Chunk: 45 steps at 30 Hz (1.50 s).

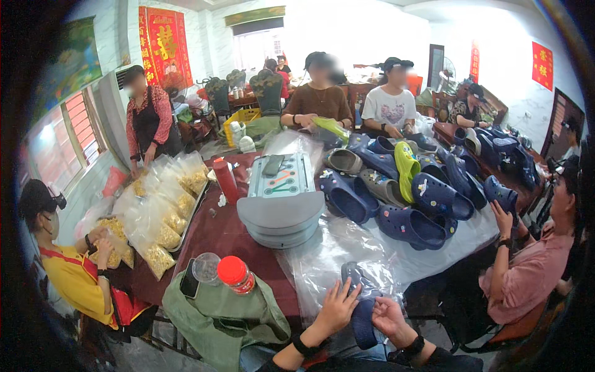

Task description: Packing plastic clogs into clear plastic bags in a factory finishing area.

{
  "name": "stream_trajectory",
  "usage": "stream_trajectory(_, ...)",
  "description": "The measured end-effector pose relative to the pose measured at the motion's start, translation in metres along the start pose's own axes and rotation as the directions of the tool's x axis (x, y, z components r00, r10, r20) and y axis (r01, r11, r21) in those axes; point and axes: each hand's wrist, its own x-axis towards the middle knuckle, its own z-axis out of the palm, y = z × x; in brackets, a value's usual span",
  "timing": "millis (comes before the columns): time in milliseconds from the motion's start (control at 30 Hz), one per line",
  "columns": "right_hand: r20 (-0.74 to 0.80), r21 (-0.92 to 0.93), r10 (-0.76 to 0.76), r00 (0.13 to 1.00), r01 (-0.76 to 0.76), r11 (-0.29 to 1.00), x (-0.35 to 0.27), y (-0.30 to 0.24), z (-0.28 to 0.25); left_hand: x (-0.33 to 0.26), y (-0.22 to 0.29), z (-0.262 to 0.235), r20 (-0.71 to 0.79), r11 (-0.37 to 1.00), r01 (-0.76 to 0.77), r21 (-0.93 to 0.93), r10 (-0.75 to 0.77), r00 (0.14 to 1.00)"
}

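We find the navy clog point(364, 321) at the near edge of the desk point(211, 239), long axis pointing away from us, between our left hand point(336, 304), fingers extended against it, and curled right hand point(392, 317) (we cannot tell whether either grips).

Workroom, piled clogs point(406, 172), filled plastic bags point(155, 217)

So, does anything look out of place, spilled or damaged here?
Nothing looks clearly spilled or damaged. The main oddity is the lime-green clog, right of centre: its bright colour stands out among heaped navy clogs and grey clogs.
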Motion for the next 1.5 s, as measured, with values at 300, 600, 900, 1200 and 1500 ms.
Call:
stream_trajectory(300,-0.309,-0.025,-0.172,0.935,0.173,0.985,0.029,0.012,0.005,0.001,0.002,-0.008,-0.026,0.997,0.053,-0.052,-0.055,0.998)
stream_trajectory(600,-0.169,-0.098,-0.119,0.978,0.104,0.990,0.037,0.020,-0.002,-0.002,0.004,-0.009,0.004,0.997,0.083,0.006,-0.083,0.997)
stream_trajectory(900,-0.134,-0.414,-0.190,0.973,0.120,0.902,0.045,0.016,-0.021,-0.004,0.004,-0.008,0.016,0.996,0.065,0.060,-0.066,0.998)
stream_trajectory(1200,0.072,0.172,-0.022,0.997,0.009,0.985,0.059,-0.001,-0.051,-0.018,0.006,-0.001,0.007,0.990,0.012,0.141,-0.014,1.000)
stream_trajectory(1500,-0.163,-0.182,-0.114,0.980,0.083,0.980,0.075,0.004,-0.041,-0.021,0.003,0.002,0.036,0.998,0.024,0.060,-0.026,0.999)
